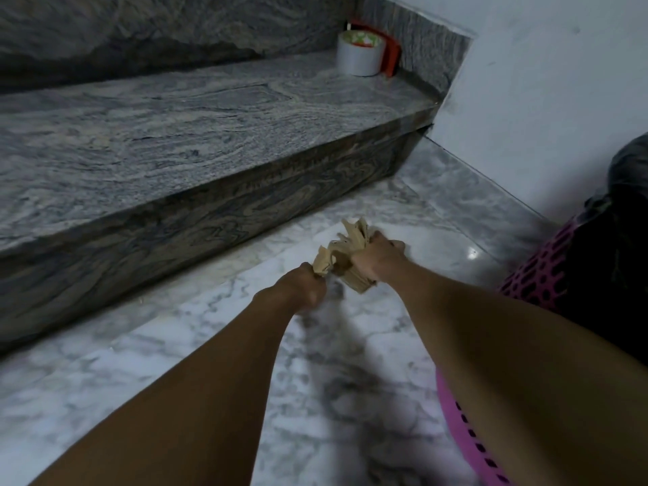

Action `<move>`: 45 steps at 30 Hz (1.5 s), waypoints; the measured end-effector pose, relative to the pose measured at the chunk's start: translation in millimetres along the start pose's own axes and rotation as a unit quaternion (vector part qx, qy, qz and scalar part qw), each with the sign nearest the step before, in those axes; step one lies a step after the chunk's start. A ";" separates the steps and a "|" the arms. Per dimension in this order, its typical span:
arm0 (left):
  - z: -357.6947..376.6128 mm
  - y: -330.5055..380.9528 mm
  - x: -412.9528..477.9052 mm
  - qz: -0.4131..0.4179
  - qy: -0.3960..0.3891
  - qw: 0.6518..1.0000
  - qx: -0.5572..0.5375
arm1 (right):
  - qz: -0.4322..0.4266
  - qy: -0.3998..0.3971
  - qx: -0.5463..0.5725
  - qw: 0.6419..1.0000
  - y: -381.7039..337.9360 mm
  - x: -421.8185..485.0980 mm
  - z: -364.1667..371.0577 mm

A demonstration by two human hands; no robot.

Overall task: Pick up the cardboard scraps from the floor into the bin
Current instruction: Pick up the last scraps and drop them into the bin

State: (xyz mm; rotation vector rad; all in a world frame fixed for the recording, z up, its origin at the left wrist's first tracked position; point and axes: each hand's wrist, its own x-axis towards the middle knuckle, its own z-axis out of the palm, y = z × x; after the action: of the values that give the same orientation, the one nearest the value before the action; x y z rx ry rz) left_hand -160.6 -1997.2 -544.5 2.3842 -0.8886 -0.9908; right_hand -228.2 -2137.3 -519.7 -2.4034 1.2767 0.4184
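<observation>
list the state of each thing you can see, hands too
cardboard scraps, gathered in the two hands
left hand, grips a small bunch of them
right hand, grips a thicker bundle
bin, lined with a black bag, at the right edge of view
tape roll, lying flat on the step

A tape roll point(359, 52) sits in the step's point(175, 135) far right corner by the wall point(543, 82), the cardboard scraps point(350, 254) are held above the floor point(175, 363) just before the step, and the bin point(536, 271) stands to their right.

Tan cardboard scraps point(355, 236) near pink bin point(536, 272)
</observation>
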 end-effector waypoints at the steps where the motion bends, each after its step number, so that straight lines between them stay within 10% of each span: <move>1: 0.0 0.6 0.6 -0.002 -0.001 1.000 -0.001 | -0.005 0.001 -0.002 1.000 1.3 1.1 3.3; 16: -21.1 -2.7 -24.8 -0.009 -0.004 0.996 -0.092 | 0.044 0.081 0.241 0.966 1.1 -33.8 14.3; 31: -114.2 130.3 -167.3 0.137 0.089 0.945 -0.285 | -0.057 0.133 0.466 0.873 -28.4 -195.1 -158.7; 45: -32.7 306.2 -283.5 0.365 -0.020 0.903 -0.226 | -0.026 0.189 0.381 0.905 116.6 -359.8 -275.2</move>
State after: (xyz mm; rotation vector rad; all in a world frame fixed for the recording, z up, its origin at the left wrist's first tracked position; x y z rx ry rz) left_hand -413.2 -2016.3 -211.3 1.4568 -1.2652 -0.8105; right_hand -498.6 -2065.5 -144.9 -1.8592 1.2103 -0.5161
